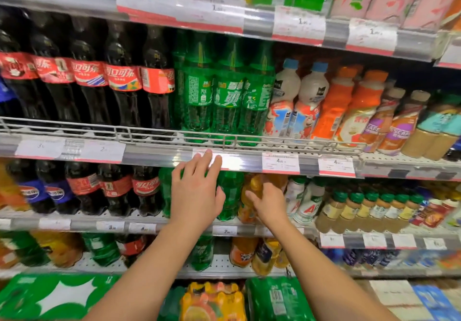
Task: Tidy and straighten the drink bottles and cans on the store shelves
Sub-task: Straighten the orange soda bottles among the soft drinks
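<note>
Orange bottle (252,196) gripped by right hand (268,202); left hand (197,191) flat, fingers straight, before green bottle (230,196).

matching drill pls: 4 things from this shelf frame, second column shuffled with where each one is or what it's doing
1. left hand
2. right hand
3. tall cola bottles
4. green multipack

A. bottom left, below the shelves
B. grips an orange bottle
C. fingers straight, in front of the green bottles
D. upper shelf, left of the tall green bottles

Pairs: 1-C, 2-B, 3-D, 4-A
</note>
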A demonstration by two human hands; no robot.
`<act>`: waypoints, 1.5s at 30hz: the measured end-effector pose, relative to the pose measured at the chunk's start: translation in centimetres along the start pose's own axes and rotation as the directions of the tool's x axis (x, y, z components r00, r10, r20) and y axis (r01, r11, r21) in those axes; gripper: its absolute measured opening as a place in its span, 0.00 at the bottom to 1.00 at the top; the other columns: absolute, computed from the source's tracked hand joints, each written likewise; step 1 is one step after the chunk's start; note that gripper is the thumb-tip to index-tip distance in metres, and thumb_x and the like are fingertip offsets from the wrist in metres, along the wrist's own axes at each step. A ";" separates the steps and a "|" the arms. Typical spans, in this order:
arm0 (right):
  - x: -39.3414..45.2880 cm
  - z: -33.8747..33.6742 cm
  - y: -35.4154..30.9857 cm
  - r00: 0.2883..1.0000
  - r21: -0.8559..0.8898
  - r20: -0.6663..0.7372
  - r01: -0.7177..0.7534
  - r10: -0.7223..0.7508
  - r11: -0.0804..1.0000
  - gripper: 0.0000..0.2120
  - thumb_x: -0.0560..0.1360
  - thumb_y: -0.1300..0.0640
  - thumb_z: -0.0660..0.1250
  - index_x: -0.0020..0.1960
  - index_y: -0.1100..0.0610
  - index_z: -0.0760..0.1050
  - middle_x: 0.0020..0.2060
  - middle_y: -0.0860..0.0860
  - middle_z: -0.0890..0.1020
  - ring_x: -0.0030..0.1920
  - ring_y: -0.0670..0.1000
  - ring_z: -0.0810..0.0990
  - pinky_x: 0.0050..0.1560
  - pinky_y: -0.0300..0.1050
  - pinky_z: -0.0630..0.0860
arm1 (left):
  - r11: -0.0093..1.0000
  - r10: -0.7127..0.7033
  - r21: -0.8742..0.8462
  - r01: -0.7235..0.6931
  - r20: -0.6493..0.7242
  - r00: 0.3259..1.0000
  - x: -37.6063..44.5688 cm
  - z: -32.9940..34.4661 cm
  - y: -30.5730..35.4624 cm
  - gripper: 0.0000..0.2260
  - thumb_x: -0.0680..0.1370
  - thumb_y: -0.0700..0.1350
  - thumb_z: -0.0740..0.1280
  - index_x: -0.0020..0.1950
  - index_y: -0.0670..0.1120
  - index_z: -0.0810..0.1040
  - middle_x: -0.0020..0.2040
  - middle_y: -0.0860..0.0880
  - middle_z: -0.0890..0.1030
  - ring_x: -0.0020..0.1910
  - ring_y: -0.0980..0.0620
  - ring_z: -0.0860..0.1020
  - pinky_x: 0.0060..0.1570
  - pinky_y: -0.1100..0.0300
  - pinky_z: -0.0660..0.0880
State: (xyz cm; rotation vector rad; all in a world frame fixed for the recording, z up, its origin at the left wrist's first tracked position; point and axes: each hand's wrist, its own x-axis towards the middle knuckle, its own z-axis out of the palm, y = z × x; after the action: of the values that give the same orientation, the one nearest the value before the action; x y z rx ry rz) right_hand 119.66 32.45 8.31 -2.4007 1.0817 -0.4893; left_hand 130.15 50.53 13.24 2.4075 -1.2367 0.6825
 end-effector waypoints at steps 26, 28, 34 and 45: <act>-12.9 -7.9 3.9 0.971 0.456 -0.144 0.235 -0.189 0.859 0.12 0.74 0.50 0.77 0.55 0.40 0.81 0.28 0.50 0.81 0.30 0.50 0.82 0.39 0.44 0.78 | 0.927 0.020 -0.360 0.107 0.331 0.943 -4.7 -9.4 0.3 0.18 0.81 0.54 0.65 0.70 0.53 0.76 0.67 0.54 0.79 0.64 0.54 0.76 0.64 0.52 0.73; -13.9 -8.3 3.7 0.968 0.516 -0.064 0.241 -0.243 0.822 0.11 0.74 0.51 0.77 0.54 0.42 0.80 0.28 0.53 0.81 0.29 0.54 0.83 0.36 0.51 0.78 | 0.782 -0.044 -0.572 0.248 0.347 0.937 -7.3 -11.5 1.1 0.14 0.81 0.53 0.67 0.66 0.55 0.79 0.61 0.58 0.82 0.60 0.59 0.79 0.61 0.55 0.76; -17.3 -7.4 0.3 0.920 0.685 0.063 0.242 -0.387 0.687 0.07 0.76 0.55 0.76 0.52 0.48 0.81 0.25 0.56 0.80 0.23 0.53 0.79 0.29 0.44 0.72 | 0.686 -0.191 -0.605 0.404 0.386 0.903 -15.4 -15.3 2.4 0.15 0.79 0.49 0.72 0.65 0.53 0.80 0.57 0.57 0.84 0.54 0.65 0.80 0.53 0.66 0.76; -27.0 -6.4 -12.2 0.711 0.804 0.196 0.278 -0.676 0.525 0.07 0.76 0.57 0.77 0.52 0.51 0.83 0.35 0.58 0.84 0.25 0.55 0.79 0.28 0.49 0.77 | 0.537 -0.372 -0.582 0.610 0.486 0.791 -28.5 -19.1 -0.3 0.37 0.69 0.61 0.79 0.73 0.71 0.64 0.70 0.67 0.73 0.69 0.64 0.72 0.66 0.61 0.72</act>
State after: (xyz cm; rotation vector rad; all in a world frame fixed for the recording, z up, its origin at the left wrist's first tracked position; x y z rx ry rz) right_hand 106.92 58.63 16.67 -1.8557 -0.1121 -0.3497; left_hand 111.14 79.12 12.98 2.0153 -0.6217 -0.3447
